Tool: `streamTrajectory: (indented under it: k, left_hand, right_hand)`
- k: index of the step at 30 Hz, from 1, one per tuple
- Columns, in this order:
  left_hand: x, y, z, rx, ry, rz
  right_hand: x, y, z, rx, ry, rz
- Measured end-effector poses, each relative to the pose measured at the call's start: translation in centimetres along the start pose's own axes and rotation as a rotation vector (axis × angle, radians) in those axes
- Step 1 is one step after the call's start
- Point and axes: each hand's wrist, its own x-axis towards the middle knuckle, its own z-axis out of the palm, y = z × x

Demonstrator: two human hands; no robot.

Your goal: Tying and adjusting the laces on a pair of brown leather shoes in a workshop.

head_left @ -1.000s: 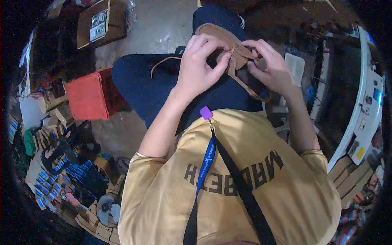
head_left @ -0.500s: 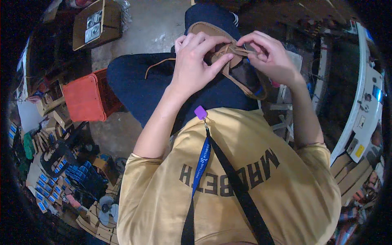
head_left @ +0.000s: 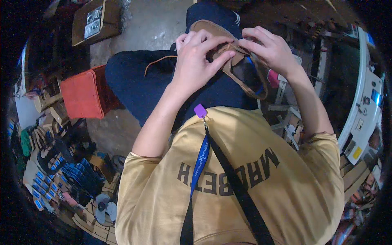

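Observation:
A tan shoe [head_left: 206, 27] rests on my lap, on the dark trousers, its opening toward the lower right. My left hand [head_left: 198, 55] lies over its left side, thumb and index finger closed around a brown lace [head_left: 227, 48] at the front of the opening. A loose lace end trails out to the left of that hand across my trouser leg. On the shoe's other side, my right hand [head_left: 267, 48] has its fingers bent in a pinch by the lacing. The fingertips partly hide what they hold, seemingly a strand of the lace.
A red plastic bin [head_left: 83, 94] stands at my left. Beyond it an open cardboard box [head_left: 77, 26] holds metallic parts. A white machine [head_left: 361, 106] rises at the right. Wood pieces, small boxes and a small fan [head_left: 105, 208] crowd the lower left. A lanyard hangs over my shirt.
My right hand has shifted slightly up, its fingers straighter and less curled. My left hand stays almost in place on the shoe.

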Motion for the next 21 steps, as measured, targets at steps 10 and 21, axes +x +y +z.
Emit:
streamTrajectory:
  k: [10, 21]
  left_hand:
    - [-0.1, -0.1, 0.2, -0.005, 0.024, 0.024]
    - [-0.5, -0.1, -0.1, 0.043, 0.036, 0.041]
  right_hand:
    - [1.5, -0.3, 0.3, 0.171, -0.032, 0.094]
    - [1.6, -1.0, -0.6, 0.380, -0.077, 0.300]
